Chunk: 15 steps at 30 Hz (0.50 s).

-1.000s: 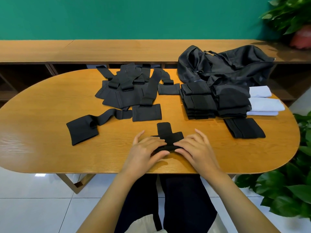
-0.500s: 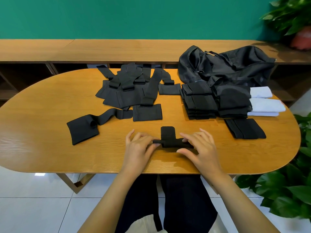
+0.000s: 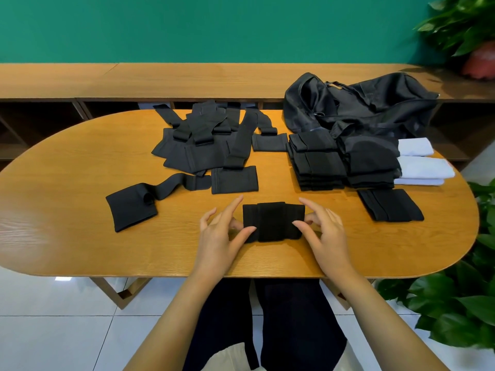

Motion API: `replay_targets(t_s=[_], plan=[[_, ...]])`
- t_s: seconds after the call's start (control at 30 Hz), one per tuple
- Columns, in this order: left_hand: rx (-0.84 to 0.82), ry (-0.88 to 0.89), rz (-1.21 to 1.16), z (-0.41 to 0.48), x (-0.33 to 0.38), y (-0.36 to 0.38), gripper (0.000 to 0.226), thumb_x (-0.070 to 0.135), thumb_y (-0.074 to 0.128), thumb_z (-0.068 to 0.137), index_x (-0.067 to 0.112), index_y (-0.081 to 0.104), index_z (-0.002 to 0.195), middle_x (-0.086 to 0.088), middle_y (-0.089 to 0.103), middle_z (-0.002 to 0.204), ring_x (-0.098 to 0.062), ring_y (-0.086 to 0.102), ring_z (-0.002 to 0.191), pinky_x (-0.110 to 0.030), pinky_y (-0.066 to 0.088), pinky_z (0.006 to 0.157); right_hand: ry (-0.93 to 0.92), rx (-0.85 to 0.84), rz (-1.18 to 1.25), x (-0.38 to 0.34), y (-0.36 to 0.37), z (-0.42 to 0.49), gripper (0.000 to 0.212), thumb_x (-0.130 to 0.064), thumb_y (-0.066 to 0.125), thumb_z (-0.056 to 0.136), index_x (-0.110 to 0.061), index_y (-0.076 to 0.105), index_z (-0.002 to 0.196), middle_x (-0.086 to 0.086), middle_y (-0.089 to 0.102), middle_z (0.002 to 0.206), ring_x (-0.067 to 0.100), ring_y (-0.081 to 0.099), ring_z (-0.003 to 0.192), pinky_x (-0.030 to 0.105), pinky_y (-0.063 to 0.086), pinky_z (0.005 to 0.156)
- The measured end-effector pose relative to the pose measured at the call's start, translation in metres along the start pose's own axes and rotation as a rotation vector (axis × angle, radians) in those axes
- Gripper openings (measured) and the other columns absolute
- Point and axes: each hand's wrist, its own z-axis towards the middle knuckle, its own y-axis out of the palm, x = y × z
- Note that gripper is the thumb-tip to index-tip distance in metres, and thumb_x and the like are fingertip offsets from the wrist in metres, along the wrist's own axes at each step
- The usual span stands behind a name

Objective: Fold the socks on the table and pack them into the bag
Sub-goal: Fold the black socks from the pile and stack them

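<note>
A folded black sock (image 3: 273, 220) lies near the table's front edge between my hands. My left hand (image 3: 222, 236) pinches its left edge with thumb and fingers. My right hand (image 3: 324, 228) pinches its right edge the same way. A pile of unfolded black socks (image 3: 206, 145) is spread at the back middle, and one long black sock (image 3: 139, 204) lies to the left. Stacks of folded black socks (image 3: 318, 164) stand at the right, in front of the crumpled black bag (image 3: 359, 105).
Folded white socks (image 3: 423, 170) lie at the far right beside the stacks. One flat folded black sock (image 3: 388, 208) lies right of my hands. The oval wooden table (image 3: 67, 223) has a low wooden shelf (image 3: 187, 79) behind it. Potted plants (image 3: 455, 311) stand at the right.
The sock between my hands has gone from a cross shape to a flat rectangle. Both hands have moved apart to its left and right edges.
</note>
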Motion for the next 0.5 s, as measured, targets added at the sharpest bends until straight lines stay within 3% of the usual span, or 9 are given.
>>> replay_targets(t_s=[0.13, 0.27, 0.33, 0.4, 0.5], plan=[[0.014, -0.001, 0.018, -0.0008, -0.0015, 0.0016, 0.065, 0.048, 0.059, 0.085, 0.038, 0.032, 0.143, 0.014, 0.06, 0.074, 0.001, 0.058, 0.087, -0.022, 0.016, 0.111, 0.034, -0.013, 0.005, -0.0018, -0.0012, 0.0003, 0.049, -0.054, 0.048, 0.09, -0.037, 0.042, 0.135, -0.015, 0.059, 0.088, 0.008, 0.053, 0.097, 0.03, 0.036, 0.098], [0.071, 0.012, 0.019, -0.0001, -0.0014, 0.0012, 0.051, 0.057, 0.058, 0.083, 0.036, 0.052, 0.129, 0.016, 0.058, 0.083, -0.003, 0.054, 0.092, -0.02, 0.021, 0.104, 0.069, -0.01, -0.048, -0.001, -0.0004, 0.003, 0.051, -0.055, 0.043, 0.095, -0.026, 0.048, 0.137, -0.012, 0.056, 0.122, 0.006, 0.044, 0.116, 0.038, 0.041, 0.098], [-0.019, 0.047, -0.005, 0.0009, -0.0014, 0.0, 0.053, 0.064, 0.06, 0.078, 0.034, 0.06, 0.122, 0.019, 0.058, 0.105, 0.0, 0.049, 0.109, -0.026, 0.021, 0.108, 0.084, -0.01, -0.051, -0.0015, -0.0003, 0.0044, 0.051, -0.054, 0.038, 0.096, -0.025, 0.05, 0.136, -0.011, 0.053, 0.129, 0.006, 0.041, 0.121, 0.04, 0.042, 0.1], [-0.192, 0.069, -0.03, 0.0022, -0.002, -0.0008, 0.06, 0.068, 0.063, 0.073, 0.037, 0.06, 0.124, 0.023, 0.052, 0.131, 0.006, 0.035, 0.131, -0.033, 0.011, 0.116, 0.082, -0.014, -0.063, -0.0024, -0.0004, 0.0044, 0.05, -0.052, 0.035, 0.097, -0.024, 0.052, 0.134, -0.012, 0.053, 0.127, 0.006, 0.042, 0.121, 0.04, 0.041, 0.101], [-0.344, 0.092, 0.038, 0.0021, -0.0034, 0.0006, 0.059, 0.062, 0.065, 0.075, 0.04, 0.054, 0.129, 0.025, 0.044, 0.142, 0.012, 0.025, 0.137, -0.042, -0.002, 0.121, 0.103, -0.001, -0.044, -0.0028, -0.0007, 0.0012, 0.041, -0.053, 0.033, 0.096, -0.029, 0.055, 0.122, -0.015, 0.054, 0.122, 0.005, 0.044, 0.117, 0.04, 0.042, 0.098]])
